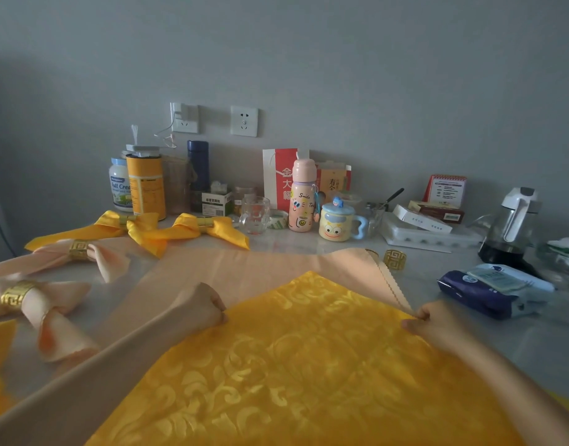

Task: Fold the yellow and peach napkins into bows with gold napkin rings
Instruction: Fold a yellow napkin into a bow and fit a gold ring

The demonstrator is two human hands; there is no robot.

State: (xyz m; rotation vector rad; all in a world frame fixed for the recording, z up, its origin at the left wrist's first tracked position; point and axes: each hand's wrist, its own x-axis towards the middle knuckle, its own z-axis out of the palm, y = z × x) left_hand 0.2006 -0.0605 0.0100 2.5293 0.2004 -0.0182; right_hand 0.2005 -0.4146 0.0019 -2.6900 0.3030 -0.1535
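Surface (518, 342): pale, glossy, set against a plain grey wall (341, 59). All positions are given from the yellow napkin (309, 365), which lies spread flat at the near centre.

Far left of it: two finished peach bows (51, 304), each cinched by a gold ring (16, 292).

Behind it to the left: two finished yellow bows (206, 226), each also ringed.

Directly beneath it: the peach napkin (260, 268), laid flat and showing past its far edges.

At its left corner: the left hand (202, 305), fingers curled tight, gripping the cloth.

Well behind it, along the wall: jars, a flask, a glass mug, a pink bottle (302, 197) and a cartoon mug. Two wall sockets (244, 121) sit above; the left one carries a plug.

At its right corner: the right hand (434, 320), pinching the cloth between thumb and fingers.

Behind it to the right: a loose gold ring (395, 259), standing on edge, just beside the peach napkin's corner.

Right of it: a blue wipes pack (492, 292), and farther back a kettle (511, 223).
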